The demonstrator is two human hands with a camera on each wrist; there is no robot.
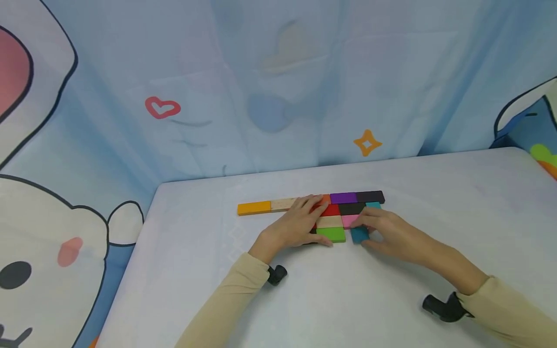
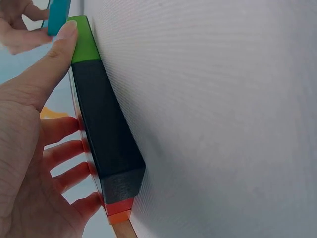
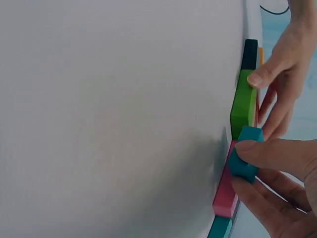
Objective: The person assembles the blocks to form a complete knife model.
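Observation:
Flat coloured blocks lie in close rows on the white table, seen in the head view. My left hand [image 1: 296,224] rests over the left part of the rows with its fingers spread. Its thumb touches the green block [image 2: 86,42], beside a black block [image 2: 106,119]. My right hand [image 1: 393,234] pinches a teal block [image 3: 246,154] between thumb and fingers. That block is just right of the green one, in front of the pink block [image 3: 225,193]. Another teal block [image 1: 373,205] is partly visible behind the right hand. The left hand hides some blocks.
The back row holds a yellow block [image 1: 254,208], a plain wood block [image 1: 282,205], a purple block [image 1: 344,198] and a black one. Behind the white table [image 1: 196,270] hangs a light blue printed curtain [image 1: 278,87]. A dark camera [image 1: 446,308] sits at the right wrist.

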